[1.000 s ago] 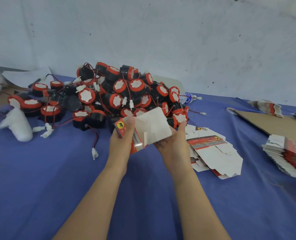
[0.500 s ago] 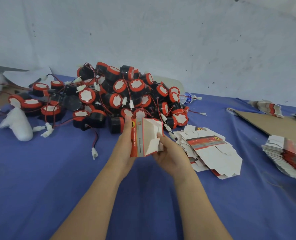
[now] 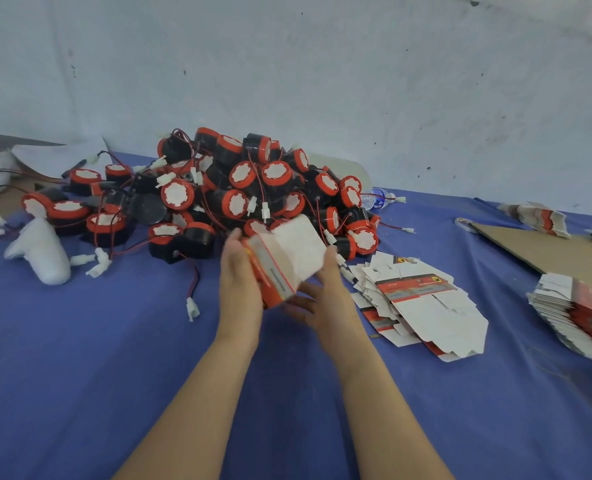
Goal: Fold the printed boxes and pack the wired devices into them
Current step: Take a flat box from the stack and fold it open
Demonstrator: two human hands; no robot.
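Between my two hands is a partly folded printed box [image 3: 289, 259], white with red and grey print, tilted with a white panel facing up. My left hand [image 3: 237, 275] holds its left red side, fingers up along the edge. My right hand [image 3: 325, 292] holds it from the right and below, thumb by the white panel. Behind the box lies a big pile of wired devices [image 3: 253, 188], black round bodies with red caps, red-black wires and white plugs. A loose heap of flat printed boxes [image 3: 422, 306] lies just right of my right hand.
A blue cloth [image 3: 97, 358] covers the table. A second stack of flat boxes [image 3: 578, 317] sits at the right edge, a brown cardboard sheet [image 3: 543, 247] behind it. White foam pieces [image 3: 41, 251] lie at the left. A water bottle [image 3: 377, 199] lies by the wall.
The box has gone from a flat sheet to an opened sleeve and now tilts with a white panel up. Both hands shifted slightly toward me and right while turning it.
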